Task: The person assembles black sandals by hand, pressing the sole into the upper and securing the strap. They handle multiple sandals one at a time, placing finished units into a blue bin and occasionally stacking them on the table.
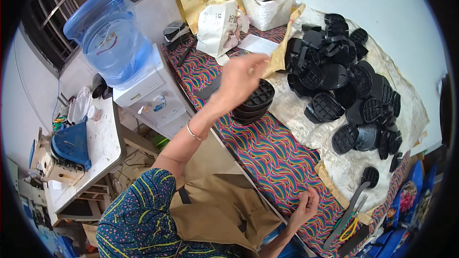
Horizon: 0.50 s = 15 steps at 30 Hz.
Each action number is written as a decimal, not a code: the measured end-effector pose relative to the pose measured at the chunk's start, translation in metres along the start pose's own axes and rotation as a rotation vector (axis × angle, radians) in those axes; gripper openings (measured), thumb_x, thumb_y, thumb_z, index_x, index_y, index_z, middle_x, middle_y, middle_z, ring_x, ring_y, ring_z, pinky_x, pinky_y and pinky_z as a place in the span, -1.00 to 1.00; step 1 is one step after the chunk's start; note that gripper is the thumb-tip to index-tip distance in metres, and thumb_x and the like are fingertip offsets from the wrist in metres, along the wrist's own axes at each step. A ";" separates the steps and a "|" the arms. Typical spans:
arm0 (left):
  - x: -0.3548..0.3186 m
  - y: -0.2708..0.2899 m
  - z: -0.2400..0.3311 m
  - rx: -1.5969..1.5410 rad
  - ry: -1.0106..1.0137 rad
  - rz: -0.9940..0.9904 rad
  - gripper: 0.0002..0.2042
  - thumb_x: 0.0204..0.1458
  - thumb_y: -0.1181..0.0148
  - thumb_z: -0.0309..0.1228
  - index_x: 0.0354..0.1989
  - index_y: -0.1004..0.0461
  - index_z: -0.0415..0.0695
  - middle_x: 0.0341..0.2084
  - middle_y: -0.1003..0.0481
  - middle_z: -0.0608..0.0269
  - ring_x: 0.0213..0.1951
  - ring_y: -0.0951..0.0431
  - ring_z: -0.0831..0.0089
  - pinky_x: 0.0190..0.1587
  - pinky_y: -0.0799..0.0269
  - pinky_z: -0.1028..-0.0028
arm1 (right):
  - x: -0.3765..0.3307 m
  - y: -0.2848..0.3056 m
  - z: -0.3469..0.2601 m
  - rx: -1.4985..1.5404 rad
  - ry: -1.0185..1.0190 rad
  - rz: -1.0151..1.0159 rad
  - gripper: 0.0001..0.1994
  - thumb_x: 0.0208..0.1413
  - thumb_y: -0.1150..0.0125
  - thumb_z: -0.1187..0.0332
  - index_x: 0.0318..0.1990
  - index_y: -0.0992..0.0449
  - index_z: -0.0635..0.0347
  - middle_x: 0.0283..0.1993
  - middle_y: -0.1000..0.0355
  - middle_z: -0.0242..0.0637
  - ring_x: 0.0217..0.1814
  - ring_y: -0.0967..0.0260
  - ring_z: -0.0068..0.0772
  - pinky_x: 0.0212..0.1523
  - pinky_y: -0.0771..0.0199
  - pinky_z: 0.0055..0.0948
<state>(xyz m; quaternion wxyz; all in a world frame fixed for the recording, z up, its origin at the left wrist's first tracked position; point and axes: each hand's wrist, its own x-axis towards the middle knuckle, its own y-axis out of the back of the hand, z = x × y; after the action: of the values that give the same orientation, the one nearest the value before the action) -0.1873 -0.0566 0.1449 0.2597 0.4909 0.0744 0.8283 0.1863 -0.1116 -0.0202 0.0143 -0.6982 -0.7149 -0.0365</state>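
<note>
My left hand (241, 80), on an arm with a bangle, reaches across the patterned cloth (267, 150). It is over a short stack of black moulded pieces with a gridded face (258, 100), which look like shoe soles or heels. The hand is slightly smeared and its fingertips are partly hidden, so I cannot tell whether it grips anything. Close to the table's near edge, my right hand (306, 206) hovers with fingers loosely bent and apart, nothing visible in them. A big heap of similar black pieces (334, 76) lies on a whitish sheet (306, 131) to the right.
At the lower right lie a long grey strip (342, 220) and yellow-handled scissors (351, 229). A water dispenser (148, 91) with a blue bottle (112, 43) stands at left. Gold and white paper bags (217, 28) and a white box (267, 9) are at the back.
</note>
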 end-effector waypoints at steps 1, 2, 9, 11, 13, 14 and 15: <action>0.007 0.012 -0.010 0.038 0.105 0.015 -0.83 0.03 -0.28 -0.36 -0.27 -0.64 -0.16 -0.44 -0.61 -0.01 -0.35 -0.64 0.06 -0.27 -0.51 0.23 | 0.000 -0.001 0.000 -0.002 0.000 -0.001 -0.81 0.28 -0.10 0.54 0.00 -0.48 0.36 -0.33 -0.42 -0.40 -0.31 -0.32 -0.64 -0.24 -0.36 -0.63; 0.014 0.022 -0.020 0.067 0.209 0.026 -0.84 0.04 -0.27 -0.37 -0.27 -0.63 -0.17 -0.43 -0.61 0.00 -0.33 -0.64 0.06 -0.25 -0.51 0.21 | 0.000 -0.002 0.000 -0.009 0.001 0.008 -0.81 0.28 -0.10 0.54 0.00 -0.48 0.37 -0.33 -0.42 -0.39 -0.30 -0.32 -0.63 -0.24 -0.37 -0.62; -0.046 0.014 -0.190 0.642 0.373 -0.307 -0.67 -0.08 -0.38 -0.31 -0.16 -0.60 -0.23 -0.33 -0.59 -0.03 -0.24 -0.61 0.10 -0.14 -0.49 0.20 | 0.003 -0.009 0.001 0.001 -0.006 0.004 -0.82 0.26 -0.08 0.56 -0.02 -0.49 0.34 -0.33 -0.39 -0.40 -0.30 -0.30 -0.64 -0.25 -0.36 -0.63; -0.073 0.010 -0.209 0.761 0.254 -0.326 -0.61 -0.13 -0.42 -0.30 -0.12 -0.58 -0.22 -0.29 -0.57 -0.06 -0.18 -0.59 0.06 -0.08 -0.47 0.17 | 0.002 -0.009 0.001 -0.047 0.009 -0.003 -0.83 0.26 -0.09 0.55 -0.03 -0.49 0.33 -0.32 -0.39 -0.40 -0.32 -0.28 -0.64 -0.27 -0.33 -0.63; -0.073 0.007 -0.217 0.623 0.347 -0.312 -0.56 -0.16 -0.44 -0.29 -0.08 -0.57 -0.22 -0.24 -0.56 -0.06 -0.14 -0.58 0.05 -0.05 -0.46 0.18 | 0.002 -0.011 -0.002 -0.076 -0.006 0.005 -0.82 0.26 -0.09 0.54 -0.03 -0.49 0.33 -0.32 -0.39 -0.40 -0.32 -0.28 -0.63 -0.28 -0.33 -0.62; -0.072 0.006 -0.218 0.555 0.392 -0.306 -0.53 -0.17 -0.45 -0.28 -0.06 -0.56 -0.21 -0.22 -0.56 -0.07 -0.12 -0.57 0.05 -0.03 -0.45 0.19 | 0.001 -0.010 -0.004 -0.090 -0.015 0.010 -0.82 0.26 -0.10 0.53 -0.02 -0.50 0.33 -0.32 -0.39 -0.40 -0.32 -0.28 -0.63 -0.28 -0.32 -0.62; -0.071 0.005 -0.218 0.532 0.432 -0.307 -0.53 -0.17 -0.45 -0.28 -0.05 -0.56 -0.21 -0.20 -0.57 -0.06 -0.11 -0.58 0.05 -0.02 -0.45 0.19 | 0.001 -0.010 -0.003 -0.092 -0.006 0.013 -0.82 0.25 -0.10 0.54 -0.02 -0.49 0.34 -0.32 -0.40 -0.39 -0.31 -0.29 -0.62 -0.27 -0.34 -0.62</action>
<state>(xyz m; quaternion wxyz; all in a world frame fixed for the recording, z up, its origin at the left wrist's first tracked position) -0.3480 -0.0679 -0.0184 0.2226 0.3380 0.4128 0.8159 0.1761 -0.1108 -0.0170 -0.0198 -0.7029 -0.7078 -0.0673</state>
